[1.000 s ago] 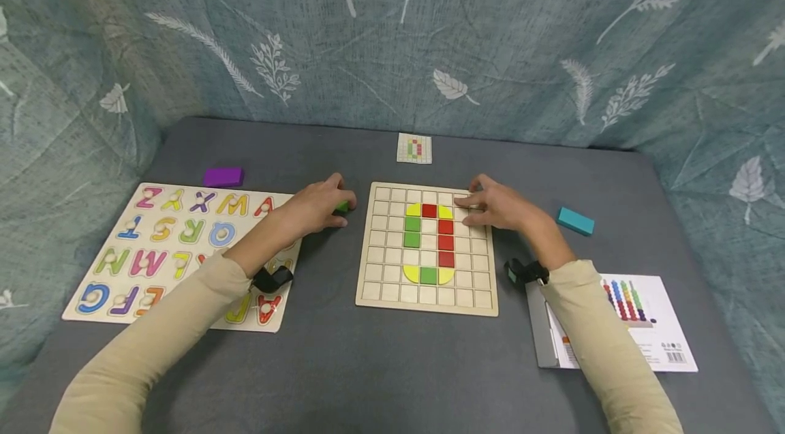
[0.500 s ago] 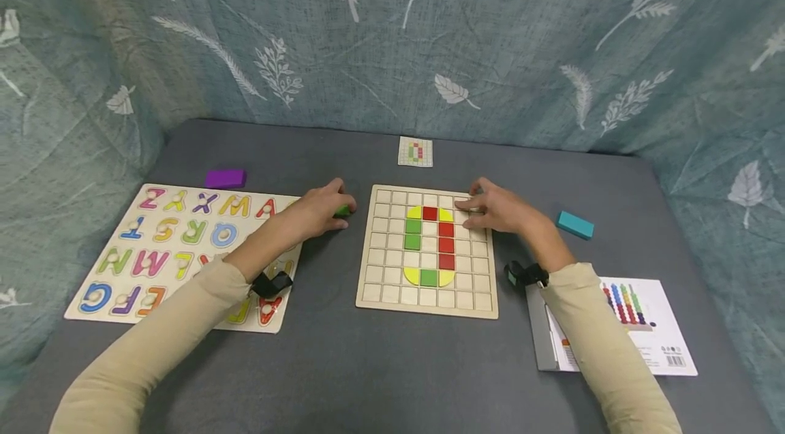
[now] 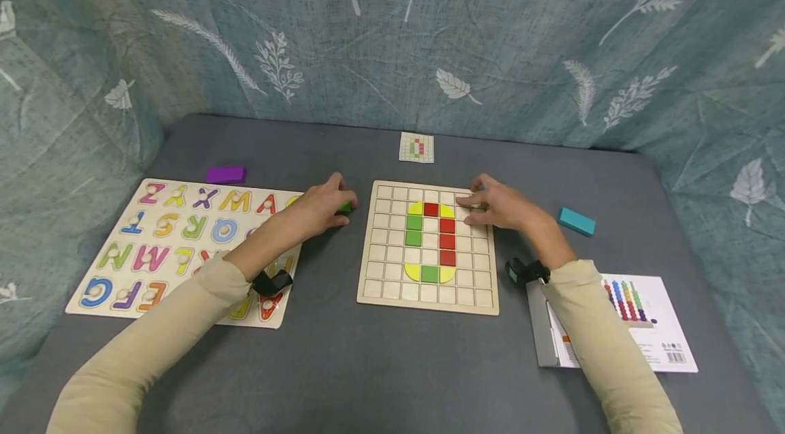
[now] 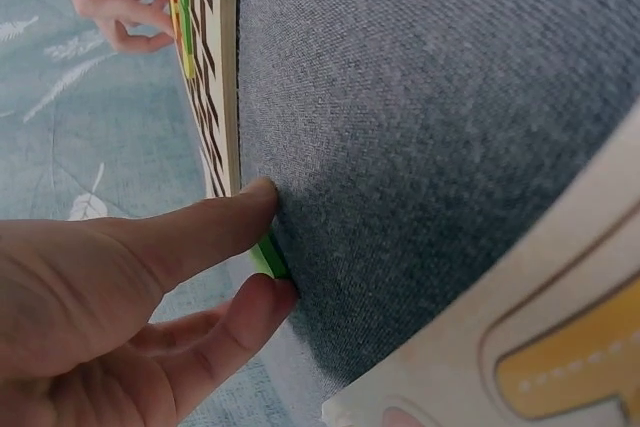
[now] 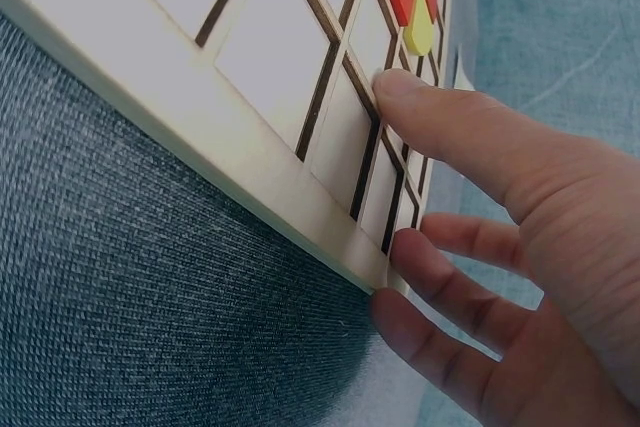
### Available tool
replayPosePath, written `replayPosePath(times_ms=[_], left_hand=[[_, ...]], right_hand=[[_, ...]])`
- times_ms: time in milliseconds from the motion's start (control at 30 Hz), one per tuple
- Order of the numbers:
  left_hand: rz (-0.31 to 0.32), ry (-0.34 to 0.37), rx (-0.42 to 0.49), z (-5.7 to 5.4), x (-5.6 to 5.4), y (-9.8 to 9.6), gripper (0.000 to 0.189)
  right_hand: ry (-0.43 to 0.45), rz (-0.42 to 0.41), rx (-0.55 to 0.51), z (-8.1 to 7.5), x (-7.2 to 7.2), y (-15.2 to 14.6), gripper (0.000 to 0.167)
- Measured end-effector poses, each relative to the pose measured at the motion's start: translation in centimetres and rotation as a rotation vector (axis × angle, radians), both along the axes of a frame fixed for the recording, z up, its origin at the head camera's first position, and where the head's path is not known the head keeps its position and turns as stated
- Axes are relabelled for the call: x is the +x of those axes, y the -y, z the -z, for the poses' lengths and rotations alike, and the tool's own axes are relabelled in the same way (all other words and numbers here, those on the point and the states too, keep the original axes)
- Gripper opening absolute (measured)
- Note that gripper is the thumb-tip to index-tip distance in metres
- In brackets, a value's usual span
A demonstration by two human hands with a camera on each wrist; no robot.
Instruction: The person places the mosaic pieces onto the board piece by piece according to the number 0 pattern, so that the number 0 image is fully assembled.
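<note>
A square wooden grid board (image 3: 464, 279) lies in the middle of the table, with red, green and yellow pieces set in a ring. Left of it, my left hand (image 3: 319, 210) pinches a small green block (image 3: 345, 207) between thumb and fingers, low over the table. The left wrist view shows the green block (image 4: 268, 255) partly hidden by the fingertips. My right hand (image 3: 501, 206) rests at the board's upper right; in the right wrist view its thumb (image 5: 450, 117) lies over the squares while the other fingers touch the edge.
A small pattern card (image 3: 416, 147) lies behind the board. An alphabet puzzle (image 3: 209, 247) is at left under the forearm, with a purple block (image 3: 225, 175) behind it. A teal block (image 3: 576, 221) and a white box (image 3: 659, 325) picturing an abacus are at right.
</note>
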State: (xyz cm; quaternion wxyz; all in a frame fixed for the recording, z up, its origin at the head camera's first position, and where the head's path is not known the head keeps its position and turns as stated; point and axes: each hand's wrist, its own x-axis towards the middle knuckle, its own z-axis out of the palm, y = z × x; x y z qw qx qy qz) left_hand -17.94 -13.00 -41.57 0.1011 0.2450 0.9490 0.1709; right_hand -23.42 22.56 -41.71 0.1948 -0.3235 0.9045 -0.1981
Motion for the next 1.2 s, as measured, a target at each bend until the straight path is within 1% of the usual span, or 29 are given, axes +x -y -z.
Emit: replayPosePath(times_ms=[167, 300, 400, 600, 767, 933, 1200], left_hand=[[-0.01, -0.01, 0.008, 0.03, 0.06, -0.16, 0.026], [-0.033, -0.006, 0.0, -0.04, 0.18, -0.26, 0.028], [-0.04, -0.017, -0.002, -0.07, 0.21, -0.31, 0.028], [-0.026, -0.04, 0.006, -0.07, 0.18, -0.38, 0.028], [-0.024, -0.024, 0.017, -0.1, 0.01, -0.19, 0.029], [-0.016, -0.021, 0.049, -0.1, -0.01, 0.09, 0.029], [-0.033, 0.015, 0.067, 0.2, -0.12, 0.2, 0.024]], right_hand=[[0.0, 0.002, 0.007, -0.01, 0.04, -0.12, 0.047], [-0.006, -0.005, 0.011, 0.04, 0.04, -0.14, 0.046], [-0.004, -0.003, 0.013, 0.02, 0.04, -0.15, 0.046], [0.008, 0.015, 0.021, -0.12, 0.0, -0.14, 0.048], [0.012, 0.02, 0.034, -0.14, -0.05, -0.03, 0.048], [0.01, 0.013, 0.029, 0.0, -0.13, 0.03, 0.048], [0.013, 0.021, 0.033, 0.13, -0.17, -0.04, 0.048]])
